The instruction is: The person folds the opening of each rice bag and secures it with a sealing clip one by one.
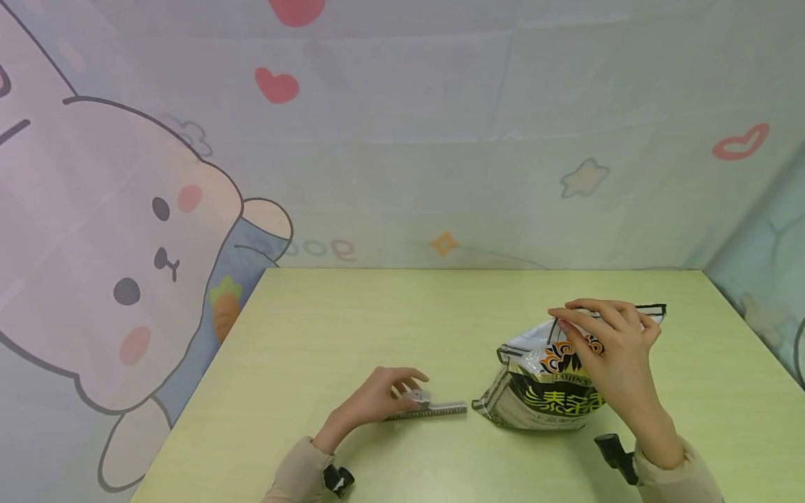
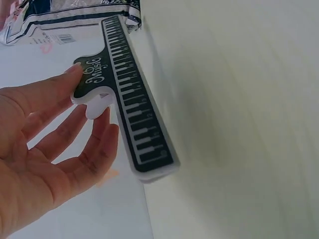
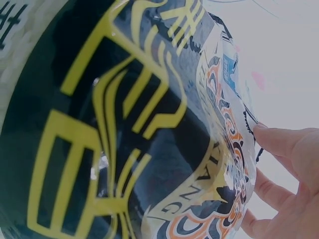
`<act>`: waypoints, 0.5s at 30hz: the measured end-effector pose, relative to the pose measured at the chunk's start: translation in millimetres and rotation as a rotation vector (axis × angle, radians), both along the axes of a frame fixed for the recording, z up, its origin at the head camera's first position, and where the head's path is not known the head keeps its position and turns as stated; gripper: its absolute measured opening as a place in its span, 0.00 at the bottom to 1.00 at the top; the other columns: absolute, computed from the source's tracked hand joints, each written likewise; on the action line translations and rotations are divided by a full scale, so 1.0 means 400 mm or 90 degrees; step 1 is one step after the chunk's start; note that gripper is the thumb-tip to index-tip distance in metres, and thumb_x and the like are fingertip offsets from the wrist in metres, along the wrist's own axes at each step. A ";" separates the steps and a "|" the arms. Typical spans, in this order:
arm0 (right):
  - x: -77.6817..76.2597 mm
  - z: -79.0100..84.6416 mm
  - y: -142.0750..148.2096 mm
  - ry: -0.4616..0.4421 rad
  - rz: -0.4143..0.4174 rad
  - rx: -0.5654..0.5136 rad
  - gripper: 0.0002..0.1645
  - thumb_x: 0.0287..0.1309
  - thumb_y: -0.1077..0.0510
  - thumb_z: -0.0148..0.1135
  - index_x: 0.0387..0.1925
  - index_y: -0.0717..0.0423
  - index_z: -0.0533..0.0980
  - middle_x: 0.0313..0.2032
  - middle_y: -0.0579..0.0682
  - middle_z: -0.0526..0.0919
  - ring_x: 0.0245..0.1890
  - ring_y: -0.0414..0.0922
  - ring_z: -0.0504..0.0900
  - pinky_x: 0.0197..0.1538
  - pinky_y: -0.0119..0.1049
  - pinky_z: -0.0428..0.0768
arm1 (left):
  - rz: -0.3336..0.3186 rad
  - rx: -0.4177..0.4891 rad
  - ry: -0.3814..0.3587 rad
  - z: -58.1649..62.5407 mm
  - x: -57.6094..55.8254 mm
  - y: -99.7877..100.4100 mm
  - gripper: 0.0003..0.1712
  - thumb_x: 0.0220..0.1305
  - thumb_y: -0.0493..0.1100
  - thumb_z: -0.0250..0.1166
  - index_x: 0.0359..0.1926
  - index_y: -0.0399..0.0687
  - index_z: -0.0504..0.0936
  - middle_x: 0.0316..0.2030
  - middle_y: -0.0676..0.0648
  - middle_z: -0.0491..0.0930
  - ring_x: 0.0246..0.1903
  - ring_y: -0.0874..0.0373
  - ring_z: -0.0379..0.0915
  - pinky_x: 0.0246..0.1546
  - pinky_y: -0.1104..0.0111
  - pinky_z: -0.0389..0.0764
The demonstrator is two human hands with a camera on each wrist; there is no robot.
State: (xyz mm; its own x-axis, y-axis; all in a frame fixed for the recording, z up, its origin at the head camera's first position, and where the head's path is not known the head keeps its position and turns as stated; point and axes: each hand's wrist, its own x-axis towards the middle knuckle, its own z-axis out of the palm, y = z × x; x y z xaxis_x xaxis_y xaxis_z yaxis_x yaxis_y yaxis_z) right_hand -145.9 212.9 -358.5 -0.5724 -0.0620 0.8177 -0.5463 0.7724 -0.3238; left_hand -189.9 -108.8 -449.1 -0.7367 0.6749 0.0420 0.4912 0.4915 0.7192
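Observation:
Pinched at its green tab by my left hand (image 1: 377, 398) is a clip (image 2: 139, 109) with a piano-keyboard print and the word Music. In the left wrist view the thumb lies on the tab and the other fingers curl beneath its white lever. The clip's long bar (image 1: 449, 408) points right, toward the rice bag (image 1: 547, 402). This bag stands on the table, black and yellow in front with orange swirls above. My right hand (image 1: 619, 349) pinches its flattened top edge, thumb on the near side. The right wrist view shows the bag's printed front (image 3: 129, 129) close up.
The pale yellow-green table (image 1: 352, 314) ends at a cloth backdrop (image 1: 402, 175) printed with hearts and a large cartoon animal. Black camera mounts (image 1: 616, 457) sit at both wrists, beside the beige sleeves (image 1: 676, 478).

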 end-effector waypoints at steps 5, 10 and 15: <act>0.000 -0.001 0.001 -0.010 0.000 0.004 0.17 0.38 0.70 0.66 0.33 0.52 0.82 0.37 0.54 0.80 0.40 0.51 0.66 0.45 0.52 0.47 | 0.024 0.026 0.005 0.006 0.002 -0.001 0.20 0.55 0.39 0.63 0.50 0.38 0.75 0.41 0.41 0.80 0.37 0.52 0.78 0.34 0.75 0.77; 0.000 -0.002 0.003 -0.020 0.000 0.010 0.16 0.38 0.68 0.67 0.35 0.52 0.81 0.38 0.55 0.80 0.41 0.52 0.66 0.46 0.52 0.46 | 0.042 0.047 0.022 0.017 0.005 0.004 0.20 0.56 0.40 0.61 0.50 0.37 0.75 0.41 0.42 0.80 0.38 0.52 0.77 0.36 0.73 0.77; 0.000 -0.007 0.004 -0.022 0.002 0.015 0.19 0.38 0.67 0.67 0.37 0.52 0.81 0.39 0.55 0.79 0.41 0.53 0.66 0.44 0.53 0.46 | 0.064 0.076 0.046 0.028 0.013 0.013 0.18 0.57 0.38 0.61 0.49 0.38 0.75 0.42 0.42 0.78 0.38 0.52 0.75 0.35 0.72 0.78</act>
State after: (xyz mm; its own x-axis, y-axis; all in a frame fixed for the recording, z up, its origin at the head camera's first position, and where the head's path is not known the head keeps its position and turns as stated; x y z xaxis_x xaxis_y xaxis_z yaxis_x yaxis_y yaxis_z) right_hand -146.0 214.7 -361.3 -0.5996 -0.0834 0.7959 -0.5379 0.7784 -0.3236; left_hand -184.8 -103.6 -438.0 -0.7929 0.5844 0.1726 0.4959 0.4542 0.7401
